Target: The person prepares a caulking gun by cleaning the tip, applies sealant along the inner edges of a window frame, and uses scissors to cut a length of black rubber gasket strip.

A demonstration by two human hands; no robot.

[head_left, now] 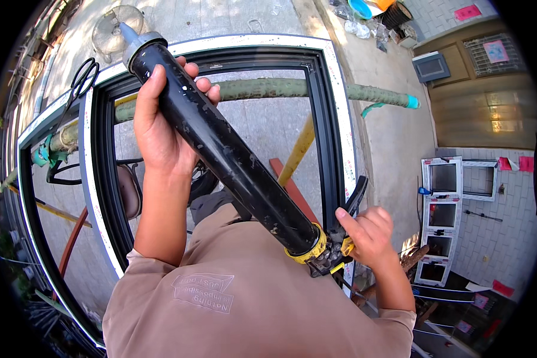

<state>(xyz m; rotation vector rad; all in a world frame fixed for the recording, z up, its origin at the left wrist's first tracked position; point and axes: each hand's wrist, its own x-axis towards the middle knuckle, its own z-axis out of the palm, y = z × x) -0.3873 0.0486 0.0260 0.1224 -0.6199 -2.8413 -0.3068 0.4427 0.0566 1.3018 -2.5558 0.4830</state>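
Observation:
A long black caulking gun [221,146] lies slantwise across my chest, its grey nozzle [131,39] pointing to the far left. My left hand [164,122] is wrapped around the barrel just behind the nozzle collar, thumb on top and fingertips showing on the far side. At the near right end, my right hand [370,235] is closed around the gun's handle beside the yellow end ring [309,247]. A black lever-like part sticks up past its thumb. Below the gun lies a dark window frame [334,119] with white protective film on its edges.
The frame rests across green poles [262,88]. Scissors [85,77] with black handles lie on the frame's left part. A floor fan [116,30] stands at the far left. White-filmed frames [444,218] lean against the tiled wall at right. A blue basin [360,8] sits at the back.

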